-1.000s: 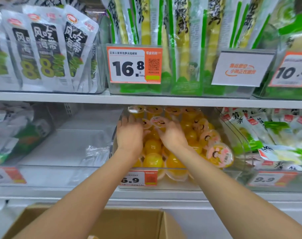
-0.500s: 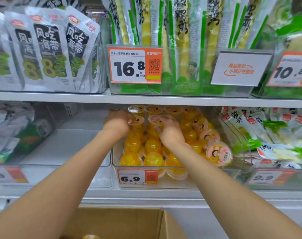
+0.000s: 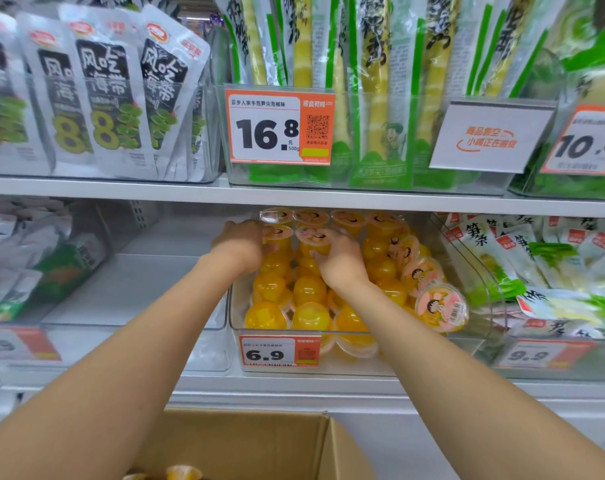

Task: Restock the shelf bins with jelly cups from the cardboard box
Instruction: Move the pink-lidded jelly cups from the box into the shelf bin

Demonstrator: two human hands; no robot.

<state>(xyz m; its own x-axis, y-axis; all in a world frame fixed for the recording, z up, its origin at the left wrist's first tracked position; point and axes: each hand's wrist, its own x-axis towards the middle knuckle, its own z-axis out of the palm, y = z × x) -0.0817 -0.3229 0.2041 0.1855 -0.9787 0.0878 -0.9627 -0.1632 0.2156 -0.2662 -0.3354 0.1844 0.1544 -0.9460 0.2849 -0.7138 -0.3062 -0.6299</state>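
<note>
A clear shelf bin [image 3: 237, 317] on the lower shelf holds several yellow jelly cups [image 3: 309, 289] with pink cartoon lids. Both my hands reach deep into it. My left hand [image 3: 240, 245] grips one jelly cup [image 3: 278, 235] at the back left of the pile. My right hand [image 3: 341, 259] curls its fingers round a second cup [image 3: 313, 239] right beside it. The open cardboard box [image 3: 259, 441] sits below at the bottom edge, with a jelly cup [image 3: 183, 472] showing inside.
A 6.9 price tag [image 3: 278, 351] hangs on the bin's front. To the left stands a clear bin [image 3: 128, 296] with nothing visible inside. Green-and-white snack packs [image 3: 522, 258] fill the bin on the right. The upper shelf [image 3: 294, 194] carries seaweed bags and bamboo shoot packs.
Both hands have moved up and toward the back of the bin, each taking hold of a cup there. The left hand shifted left from the pile's middle.
</note>
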